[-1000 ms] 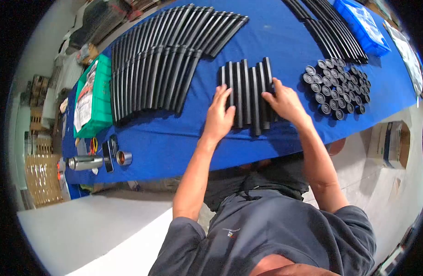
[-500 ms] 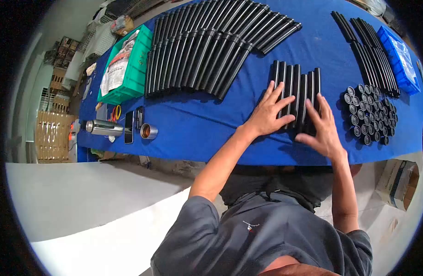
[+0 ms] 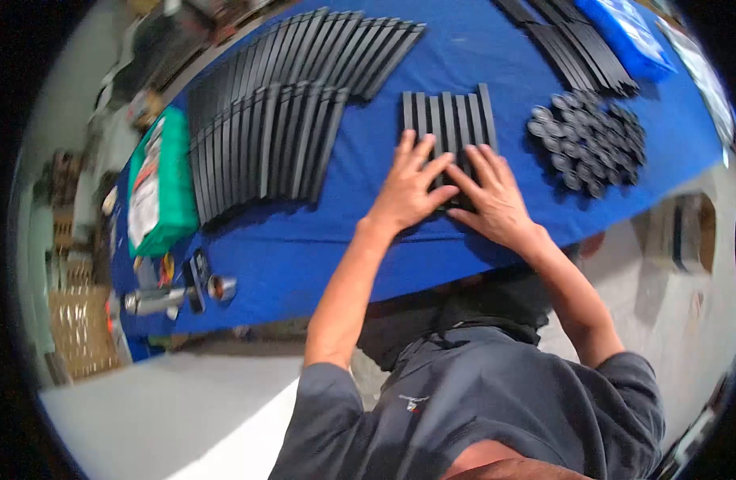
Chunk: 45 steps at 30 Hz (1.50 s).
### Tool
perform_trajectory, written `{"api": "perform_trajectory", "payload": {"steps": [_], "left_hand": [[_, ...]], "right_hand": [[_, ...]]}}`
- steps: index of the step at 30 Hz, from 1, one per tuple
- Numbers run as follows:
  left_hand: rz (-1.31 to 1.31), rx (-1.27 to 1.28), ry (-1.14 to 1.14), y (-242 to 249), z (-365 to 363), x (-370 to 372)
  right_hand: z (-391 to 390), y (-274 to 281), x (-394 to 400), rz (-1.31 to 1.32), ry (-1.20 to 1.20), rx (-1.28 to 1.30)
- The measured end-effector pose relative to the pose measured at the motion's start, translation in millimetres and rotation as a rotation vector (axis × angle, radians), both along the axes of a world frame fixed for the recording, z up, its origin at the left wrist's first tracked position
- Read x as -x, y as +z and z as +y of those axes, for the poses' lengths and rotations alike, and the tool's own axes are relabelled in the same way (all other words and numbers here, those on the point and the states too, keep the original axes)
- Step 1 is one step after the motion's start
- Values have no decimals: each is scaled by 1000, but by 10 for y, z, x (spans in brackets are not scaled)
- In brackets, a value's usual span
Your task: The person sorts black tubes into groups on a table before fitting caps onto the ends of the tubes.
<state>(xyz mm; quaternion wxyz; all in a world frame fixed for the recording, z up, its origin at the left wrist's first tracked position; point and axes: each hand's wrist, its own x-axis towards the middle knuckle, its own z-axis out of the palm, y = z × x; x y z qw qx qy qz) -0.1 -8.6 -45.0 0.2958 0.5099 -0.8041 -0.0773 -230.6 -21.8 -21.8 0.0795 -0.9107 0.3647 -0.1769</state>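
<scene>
Left hand (image 3: pixel 406 188) lies flat, fingers spread, palm down on the near ends of a small row of black tubes (image 3: pixel 448 120); it grips nothing, only presses. Right hand (image 3: pixel 496 200) is likewise flat and open, fingers splayed, touching the same row just beside the left hand, thumbs almost meeting. The row lies side by side on the blue bench (image 3: pixel 368 232), close to its near edge, a little right of middle, far ends looking roughly level.

Judged step: squaring up and evening this small batch of tubes under both palms. The next move would call for light, even pressure so that no tube rolls out of line or toward the near edge.

Outward: a cluster of black caps (image 3: pixel 588 144) stands right of the row, near but apart. Two long fanned rows of tubes (image 3: pixel 280 120) lie toward the far left. Thin black rods (image 3: pixel 572 48) and a blue tray (image 3: pixel 628 32) sit at the far right corner. A green bin (image 3: pixel 176 180) rests at the left edge, with a metal flask (image 3: pixel 156 302) at the near left corner.
</scene>
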Motion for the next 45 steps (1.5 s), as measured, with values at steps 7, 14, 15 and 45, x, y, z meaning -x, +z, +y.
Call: {"api": "perform_trajectory", "payload": {"steps": [7, 14, 15, 45], "left_hand": [[33, 58, 70, -77, -294, 196], [96, -14, 62, -91, -360, 164], [123, -20, 65, -48, -324, 152], [-111, -104, 149, 164, 80, 28]], "right_hand": [[-220, -86, 72, -53, -50, 26], [-286, 25, 140, -29, -25, -24], [-269, 114, 165, -27, -41, 6], [178, 450, 708, -362, -160, -501]]}}
